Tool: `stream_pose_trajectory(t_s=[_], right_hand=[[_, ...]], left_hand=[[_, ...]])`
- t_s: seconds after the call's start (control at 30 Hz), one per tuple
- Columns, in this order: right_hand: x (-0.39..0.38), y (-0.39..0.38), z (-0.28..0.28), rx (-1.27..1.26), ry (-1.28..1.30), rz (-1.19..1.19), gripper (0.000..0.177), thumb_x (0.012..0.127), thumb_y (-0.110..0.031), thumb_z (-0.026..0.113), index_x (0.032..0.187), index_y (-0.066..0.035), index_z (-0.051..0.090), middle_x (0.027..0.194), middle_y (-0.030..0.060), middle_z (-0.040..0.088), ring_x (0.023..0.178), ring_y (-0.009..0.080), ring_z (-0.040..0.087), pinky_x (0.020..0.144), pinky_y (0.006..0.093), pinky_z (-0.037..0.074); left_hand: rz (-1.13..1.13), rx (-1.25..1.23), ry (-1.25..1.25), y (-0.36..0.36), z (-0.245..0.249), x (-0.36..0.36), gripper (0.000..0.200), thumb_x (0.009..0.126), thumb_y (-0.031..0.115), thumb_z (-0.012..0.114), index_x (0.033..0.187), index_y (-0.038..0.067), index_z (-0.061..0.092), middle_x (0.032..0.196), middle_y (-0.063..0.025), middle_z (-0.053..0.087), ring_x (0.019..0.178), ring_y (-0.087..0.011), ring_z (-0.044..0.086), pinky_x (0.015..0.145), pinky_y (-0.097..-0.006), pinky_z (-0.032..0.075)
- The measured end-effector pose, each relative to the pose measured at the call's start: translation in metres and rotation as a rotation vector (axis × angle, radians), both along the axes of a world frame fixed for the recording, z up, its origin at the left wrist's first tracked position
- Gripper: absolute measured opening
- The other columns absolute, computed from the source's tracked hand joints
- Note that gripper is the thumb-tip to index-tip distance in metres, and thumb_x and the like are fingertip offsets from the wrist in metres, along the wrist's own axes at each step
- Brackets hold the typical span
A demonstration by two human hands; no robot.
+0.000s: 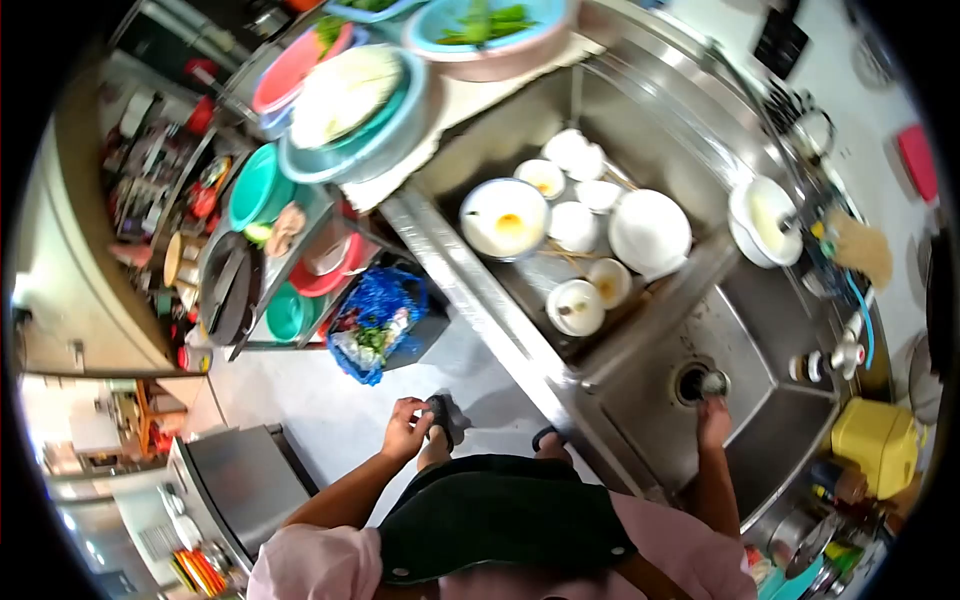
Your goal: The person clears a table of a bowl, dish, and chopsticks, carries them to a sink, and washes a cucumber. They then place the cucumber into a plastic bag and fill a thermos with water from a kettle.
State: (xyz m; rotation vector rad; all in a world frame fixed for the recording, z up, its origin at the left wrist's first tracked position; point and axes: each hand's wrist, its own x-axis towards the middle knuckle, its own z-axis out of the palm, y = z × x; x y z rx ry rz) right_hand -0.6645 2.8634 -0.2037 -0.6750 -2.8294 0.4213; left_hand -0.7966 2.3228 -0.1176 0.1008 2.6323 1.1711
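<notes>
My right hand (713, 422) reaches into the right sink basin (640, 410). Its fingers are closed on a small round metallic piece that looks like a sink strainer (715, 383), right beside the dark drain hole (690, 384). My left hand (407, 428) hangs in front of my body above the floor, away from the sink. Its fingers are loosely curled in, with nothing visible in them. In the left basin (480, 150) lie used dishes: a large white bowl (505, 218) with yellowish residue, another white bowl (650, 232), several smaller bowls and some chopsticks (566, 256).
A white bowl (765, 222) stands on the sink's back ledge near the faucet handle (848, 356). A yellow container (875, 445) is at the right. Basins of greens (485, 25) sit at the far end. A bin with a blue bag (378, 320) stands on the floor.
</notes>
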Motion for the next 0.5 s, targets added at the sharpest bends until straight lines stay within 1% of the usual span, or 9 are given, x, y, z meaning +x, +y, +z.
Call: stream_pose_trajectory(t_s=[0.13,0.17,0.27,0.3,0.33,0.37,0.43,0.47,0.5], right_hand=[[-0.030,-0.078,0.131,-0.047,0.042,0.176,0.014,0.069,0.000,0.054,0.082,-0.003,0.057,0.084,0.0128,0.057,0.073,0.0307,0.055,0.064,0.0332,0.046],[-0.040,-0.105,0.153,-0.034,0.052,0.243,0.014,0.069,0.001,0.054,0.082,-0.003,0.058,0.084,0.0127,0.057,0.073,0.0300,0.056,0.065,0.0328,0.046],[-0.080,-0.203,0.198,-0.085,0.133,0.399,0.012,0.070,0.001,0.054,0.080,-0.001,0.058,0.086,0.0127,0.058,0.076,0.0283,0.057,0.068,0.0327,0.046],[-0.096,-0.238,0.203,-0.132,0.138,0.448,0.012,0.069,0.003,0.055,0.080,-0.001,0.058,0.085,0.0136,0.058,0.077,0.0267,0.057,0.069,0.0329,0.046],[-0.114,-0.276,0.205,-0.226,0.159,0.492,0.012,0.069,0.003,0.056,0.080,-0.001,0.058,0.085,0.0139,0.058,0.077,0.0266,0.057,0.069,0.0327,0.046],[-0.131,-0.313,0.204,-0.326,0.179,0.537,0.013,0.068,0.004,0.057,0.080,0.000,0.058,0.084,0.0143,0.058,0.076,0.0264,0.057,0.068,0.0324,0.046],[-0.164,-0.381,0.175,-0.531,0.260,0.626,0.015,0.067,0.007,0.058,0.080,0.001,0.057,0.085,0.0152,0.057,0.075,0.0261,0.056,0.067,0.0315,0.046],[-0.182,-0.419,0.163,-0.651,0.274,0.598,0.012,0.067,0.007,0.057,0.077,0.001,0.057,0.085,0.0157,0.057,0.074,0.0254,0.056,0.066,0.0298,0.046],[-0.199,-0.455,0.146,-0.765,0.302,0.604,0.014,0.070,0.008,0.054,0.083,0.001,0.054,0.079,0.0123,0.056,0.072,0.0207,0.055,0.064,0.0280,0.046]], left_hand=[[0.084,-0.148,-0.046,-0.084,-0.065,0.011,0.020,0.074,0.018,0.060,0.089,0.005,0.057,0.095,-0.0161,0.049,0.078,-0.0272,0.053,0.063,-0.0301,0.047],[0.132,-0.131,-0.072,-0.104,-0.085,0.014,0.022,0.076,0.022,0.059,0.090,0.005,0.057,0.095,-0.0161,0.049,0.079,-0.0279,0.053,0.065,-0.0318,0.047],[0.164,-0.217,-0.253,-0.155,-0.099,0.004,0.029,0.078,0.030,0.054,0.090,0.005,0.058,0.100,-0.0186,0.048,0.091,-0.0310,0.050,0.077,-0.0359,0.043],[0.172,-0.236,-0.272,-0.177,-0.113,0.003,0.032,0.079,0.033,0.053,0.090,0.004,0.059,0.102,-0.0198,0.048,0.096,-0.0321,0.047,0.081,-0.0371,0.041],[0.339,-0.065,-0.403,-0.204,-0.131,0.007,0.033,0.079,0.034,0.052,0.090,0.004,0.059,0.103,-0.0219,0.047,0.100,-0.0336,0.044,0.085,-0.0377,0.038],[0.454,-0.050,-0.410,-0.229,-0.141,0.013,0.031,0.078,0.032,0.054,0.090,0.004,0.059,0.099,-0.0221,0.049,0.098,-0.0338,0.045,0.084,-0.0377,0.038],[0.625,0.072,-0.520,-0.273,-0.127,0.025,0.029,0.078,0.030,0.055,0.088,0.004,0.060,0.095,-0.0216,0.051,0.095,-0.0337,0.046,0.083,-0.0378,0.038],[0.612,0.013,-0.432,-0.306,-0.140,0.049,0.028,0.077,0.029,0.055,0.087,0.003,0.059,0.094,-0.0213,0.052,0.094,-0.0336,0.046,0.082,-0.0380,0.039],[0.593,-0.046,-0.338,-0.339,-0.155,0.075,0.027,0.077,0.028,0.056,0.086,0.003,0.059,0.093,-0.0211,0.052,0.093,-0.0335,0.047,0.082,-0.0381,0.039]])
